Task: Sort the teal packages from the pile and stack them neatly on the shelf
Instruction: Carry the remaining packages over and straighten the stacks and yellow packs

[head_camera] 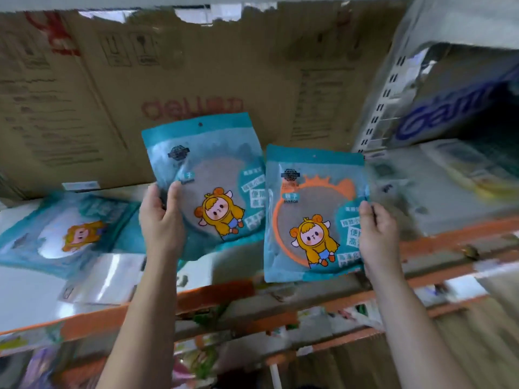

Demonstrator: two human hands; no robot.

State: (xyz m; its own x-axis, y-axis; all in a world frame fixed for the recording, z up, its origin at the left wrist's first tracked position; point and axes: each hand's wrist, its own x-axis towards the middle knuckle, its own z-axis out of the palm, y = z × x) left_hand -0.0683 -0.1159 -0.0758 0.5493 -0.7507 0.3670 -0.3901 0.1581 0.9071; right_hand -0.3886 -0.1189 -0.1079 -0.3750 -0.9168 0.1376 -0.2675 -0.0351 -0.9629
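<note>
Carton [84, 122] "deli" | left hand [161, 220], right hand [377, 231] grip teal packages [314, 220] | "MIRROR"

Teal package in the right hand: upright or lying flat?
Upright. The right hand grips the teal package by its right edge, face toward the camera, hang hole on top.

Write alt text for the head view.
The left hand and right hand each grip a teal package, the left package and right package, before an orange-edged shelf. A third package lies at left, in front of a cardboard box.
</note>
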